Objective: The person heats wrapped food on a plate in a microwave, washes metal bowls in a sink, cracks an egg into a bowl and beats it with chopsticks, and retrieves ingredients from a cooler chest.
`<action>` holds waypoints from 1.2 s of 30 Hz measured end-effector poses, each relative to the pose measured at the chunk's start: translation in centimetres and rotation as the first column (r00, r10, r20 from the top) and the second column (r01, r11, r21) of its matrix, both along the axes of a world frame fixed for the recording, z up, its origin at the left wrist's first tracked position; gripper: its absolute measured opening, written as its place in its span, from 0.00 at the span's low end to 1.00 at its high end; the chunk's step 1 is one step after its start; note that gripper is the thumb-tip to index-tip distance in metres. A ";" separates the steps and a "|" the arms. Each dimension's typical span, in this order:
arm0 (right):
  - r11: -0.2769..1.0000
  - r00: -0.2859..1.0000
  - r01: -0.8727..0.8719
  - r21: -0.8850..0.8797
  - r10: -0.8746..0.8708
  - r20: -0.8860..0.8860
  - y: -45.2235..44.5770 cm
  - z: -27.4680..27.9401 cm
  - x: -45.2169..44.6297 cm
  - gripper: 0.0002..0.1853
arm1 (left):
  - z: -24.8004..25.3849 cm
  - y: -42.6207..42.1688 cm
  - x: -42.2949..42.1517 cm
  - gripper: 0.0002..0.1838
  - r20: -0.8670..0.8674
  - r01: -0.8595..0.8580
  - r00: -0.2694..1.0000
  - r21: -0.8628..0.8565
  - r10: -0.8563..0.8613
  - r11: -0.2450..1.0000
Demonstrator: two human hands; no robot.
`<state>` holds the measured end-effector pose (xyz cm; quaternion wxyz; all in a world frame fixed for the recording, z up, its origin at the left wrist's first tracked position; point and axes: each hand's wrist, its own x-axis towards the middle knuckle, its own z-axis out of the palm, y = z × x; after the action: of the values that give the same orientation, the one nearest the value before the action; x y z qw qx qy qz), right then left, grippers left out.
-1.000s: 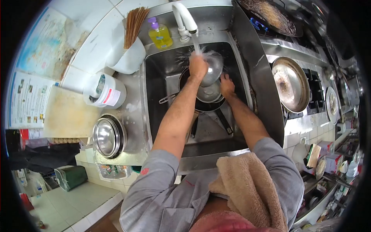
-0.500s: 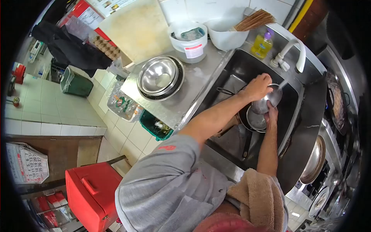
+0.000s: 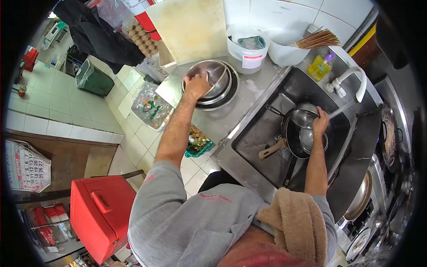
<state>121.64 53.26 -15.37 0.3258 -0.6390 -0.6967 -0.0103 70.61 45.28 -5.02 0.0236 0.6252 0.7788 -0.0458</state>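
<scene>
Over on the steel counter, my left hand (image 3: 196,86) grips the rim of a shiny metal bowl (image 3: 217,73), thumb and fingers closed on it. That bowl sits tilted on a stack of metal bowls (image 3: 226,91), with a dark perforated one lowest. Inside the sink (image 3: 253,149), my right hand (image 3: 321,121) closes on the edge of another metal bowl (image 3: 304,119). Under it lie a smaller metal bowl (image 3: 308,139) and a dark frying pan (image 3: 292,140). Water runs from the white faucet (image 3: 359,91) beside my right hand.
A pan handle of tan colour (image 3: 272,149) points left in the sink. Dish soap (image 3: 321,66) stands behind it, near a white tub (image 3: 247,58) and a white basin (image 3: 284,53) with a stick brush (image 3: 318,40). Stove pans (image 3: 359,196) line the right. A red box (image 3: 102,218) is at left.
My left hand has left the sink and moved left to the bowl stack, with a metal bowl in it. My right hand stays in the sink. The view has shifted left.
</scene>
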 end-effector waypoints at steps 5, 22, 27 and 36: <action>0.977 0.965 -0.171 0.131 0.193 -0.178 -2.3 8.3 -6.4 0.26 | -1.3 0.3 -1.1 0.19 0.819 -0.070 0.573 0.002 0.038 0.998; 0.938 0.712 -0.336 -0.087 0.192 -0.675 -1.6 12.1 -22.2 0.31 | 6.5 -2.0 -4.8 0.10 0.686 -0.359 0.713 0.534 -0.144 0.765; 0.590 0.586 0.736 -0.331 -0.801 -0.124 -4.5 -3.1 -3.7 0.31 | 6.8 -2.4 0.8 0.16 -0.104 0.030 0.991 0.799 0.089 0.600; 0.403 0.708 0.545 -0.735 -0.691 0.147 -7.9 -8.1 4.8 0.51 | -3.8 1.8 28.6 0.21 0.843 0.275 0.433 0.214 -0.320 0.937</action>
<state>126.42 45.40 -23.45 0.0744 -0.9222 -0.3174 0.2079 99.21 47.11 -8.82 0.3894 0.6894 0.5384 0.2886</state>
